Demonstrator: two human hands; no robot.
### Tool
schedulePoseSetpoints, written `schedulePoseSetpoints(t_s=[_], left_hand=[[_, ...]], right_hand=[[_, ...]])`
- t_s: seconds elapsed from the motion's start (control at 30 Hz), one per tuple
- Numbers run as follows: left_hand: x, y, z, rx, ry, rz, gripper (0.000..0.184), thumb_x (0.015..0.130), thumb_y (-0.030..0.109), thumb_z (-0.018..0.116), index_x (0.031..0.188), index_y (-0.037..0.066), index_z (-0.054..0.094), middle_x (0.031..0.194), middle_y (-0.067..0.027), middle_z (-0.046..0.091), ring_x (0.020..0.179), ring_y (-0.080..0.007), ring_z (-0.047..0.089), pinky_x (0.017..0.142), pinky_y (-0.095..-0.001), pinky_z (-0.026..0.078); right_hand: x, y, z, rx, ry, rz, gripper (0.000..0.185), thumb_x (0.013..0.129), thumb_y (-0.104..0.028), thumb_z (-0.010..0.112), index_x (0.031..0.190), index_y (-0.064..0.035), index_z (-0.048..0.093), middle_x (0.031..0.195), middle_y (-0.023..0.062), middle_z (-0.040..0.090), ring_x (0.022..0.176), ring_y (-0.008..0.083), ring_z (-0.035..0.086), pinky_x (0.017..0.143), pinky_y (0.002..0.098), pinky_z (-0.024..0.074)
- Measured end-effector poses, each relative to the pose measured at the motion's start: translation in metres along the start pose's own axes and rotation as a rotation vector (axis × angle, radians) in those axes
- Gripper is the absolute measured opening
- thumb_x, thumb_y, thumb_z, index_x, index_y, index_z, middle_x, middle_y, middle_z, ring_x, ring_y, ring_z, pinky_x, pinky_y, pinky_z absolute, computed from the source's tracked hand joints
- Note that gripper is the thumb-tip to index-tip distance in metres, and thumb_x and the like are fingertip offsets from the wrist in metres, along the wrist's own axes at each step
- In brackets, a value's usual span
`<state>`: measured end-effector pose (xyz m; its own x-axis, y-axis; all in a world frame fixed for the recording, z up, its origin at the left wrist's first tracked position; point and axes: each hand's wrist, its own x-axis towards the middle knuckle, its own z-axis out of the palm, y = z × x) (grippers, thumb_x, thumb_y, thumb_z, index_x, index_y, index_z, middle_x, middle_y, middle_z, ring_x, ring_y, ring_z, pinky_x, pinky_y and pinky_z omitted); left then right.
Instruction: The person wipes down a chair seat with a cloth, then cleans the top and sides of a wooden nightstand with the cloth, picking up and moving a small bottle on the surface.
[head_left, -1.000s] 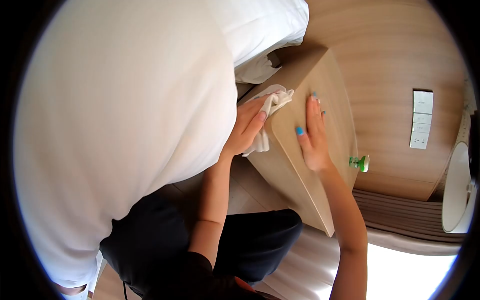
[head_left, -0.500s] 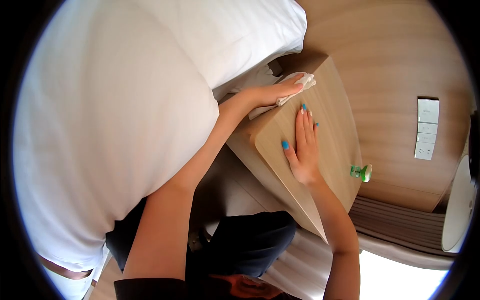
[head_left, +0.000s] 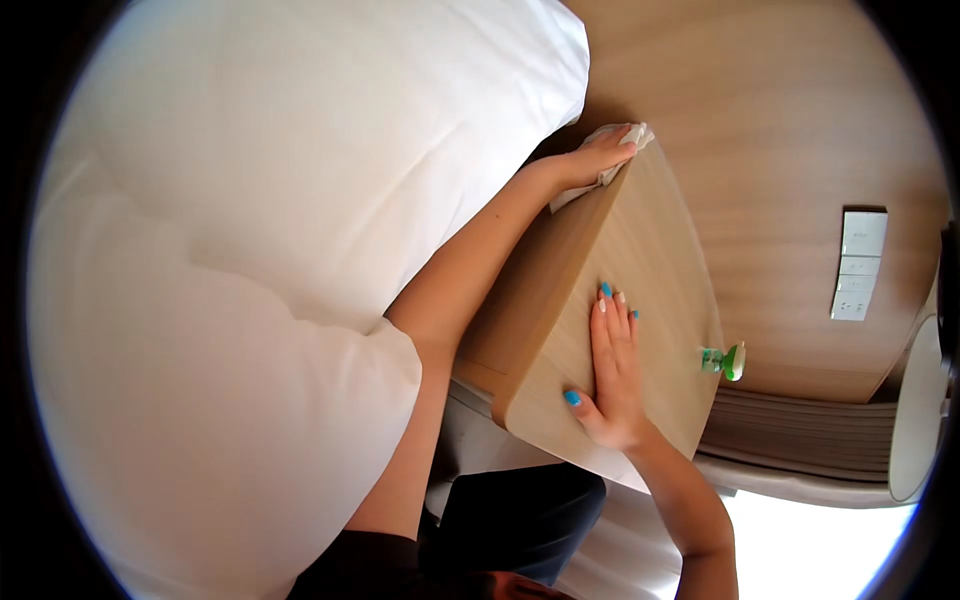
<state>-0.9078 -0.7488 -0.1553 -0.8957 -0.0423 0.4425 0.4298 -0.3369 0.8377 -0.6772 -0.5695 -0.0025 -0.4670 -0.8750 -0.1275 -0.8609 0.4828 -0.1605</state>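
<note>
A white cloth (head_left: 641, 134) is bunched under my left hand (head_left: 600, 158), which presses it over the far end of the wooden nightstand's edge, close to the wall. Part of the cloth hangs down along the nightstand's side. My right hand (head_left: 617, 372) lies flat on the light wooden nightstand top (head_left: 560, 375), fingers stretched out, blue and white nails showing, nothing in it. A small green bottle with a white and green cap (head_left: 723, 361) stands at the edge of the top, to the right of my right hand.
White bedding (head_left: 250, 180) fills the left side, and my left arm passes beneath its edge. A wood-panelled wall (head_left: 770, 200) with a white socket and switch panel (head_left: 858, 262) rises behind. A round white object (head_left: 918, 415), partly cut off, is at the right.
My left hand has slid with the cloth along the nightstand's edge toward the wall. The view has shifted, bringing more of the nightstand's side into sight. My right hand still lies flat.
</note>
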Motion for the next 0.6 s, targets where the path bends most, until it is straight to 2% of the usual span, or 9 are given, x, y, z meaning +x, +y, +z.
schedulePoseSetpoints(t_s=[0.07, 0.17, 0.33, 0.43, 0.6], left_hand=[[-0.010, 0.004, 0.002, 0.014, 0.023, 0.001, 0.076, 0.090, 0.054, 0.034, 0.148, 0.009, 0.012, 0.155, -0.0063, 0.008, 0.142, -0.0215, 0.004, 0.114, -0.0338, 0.007], [-0.024, 0.021, 0.005, 0.034, 0.062, 0.014, 0.066, 0.095, 0.046, 0.033, 0.146, 0.006, 0.019, 0.150, -0.0125, 0.018, 0.140, -0.0227, 0.012, 0.112, -0.0337, 0.011], [-0.097, 0.043, 0.012, 0.097, 0.045, -0.037, 0.066, 0.096, 0.037, 0.037, 0.146, 0.001, 0.014, 0.153, -0.0121, 0.013, 0.141, -0.0234, 0.010, 0.113, -0.0325, 0.009], [-0.138, 0.061, 0.017, 0.059, 0.054, -0.046, 0.065, 0.096, 0.035, 0.039, 0.146, 0.002, 0.014, 0.153, -0.0125, 0.011, 0.142, -0.0235, 0.008, 0.113, -0.0327, 0.007], [-0.218, 0.101, 0.029, 0.163, 0.031, 0.039, 0.063, 0.094, 0.035, 0.039, 0.145, 0.004, 0.019, 0.152, -0.0127, 0.016, 0.141, -0.0278, 0.010, 0.113, -0.0380, 0.010]], right_hand=[[-0.001, 0.001, 0.000, 0.008, -0.009, -0.004, 0.084, 0.086, -0.050, 0.046, 0.143, 0.0060, 0.019, 0.150, 0.0224, 0.018, 0.139, 0.0390, 0.014, 0.111, 0.0502, 0.0077], [0.002, 0.002, 0.000, 0.017, 0.013, -0.003, 0.084, 0.086, -0.050, 0.046, 0.143, 0.0055, 0.019, 0.149, 0.0229, 0.019, 0.139, 0.0390, 0.014, 0.111, 0.0496, 0.0075], [0.000, 0.004, 0.002, -0.007, 0.048, -0.007, 0.079, 0.088, -0.050, 0.040, 0.144, 0.0019, 0.020, 0.150, 0.0194, 0.020, 0.139, 0.0366, 0.016, 0.111, 0.0493, 0.0081], [0.001, 0.003, 0.003, 0.004, 0.059, -0.011, 0.077, 0.088, -0.049, 0.040, 0.144, 0.0012, 0.021, 0.150, 0.0184, 0.021, 0.139, 0.0370, 0.016, 0.111, 0.0490, 0.0084], [0.000, 0.005, 0.002, -0.027, 0.047, -0.005, 0.077, 0.089, -0.050, 0.038, 0.144, 0.0011, 0.022, 0.150, 0.0182, 0.021, 0.139, 0.0371, 0.017, 0.111, 0.0493, 0.0085]])
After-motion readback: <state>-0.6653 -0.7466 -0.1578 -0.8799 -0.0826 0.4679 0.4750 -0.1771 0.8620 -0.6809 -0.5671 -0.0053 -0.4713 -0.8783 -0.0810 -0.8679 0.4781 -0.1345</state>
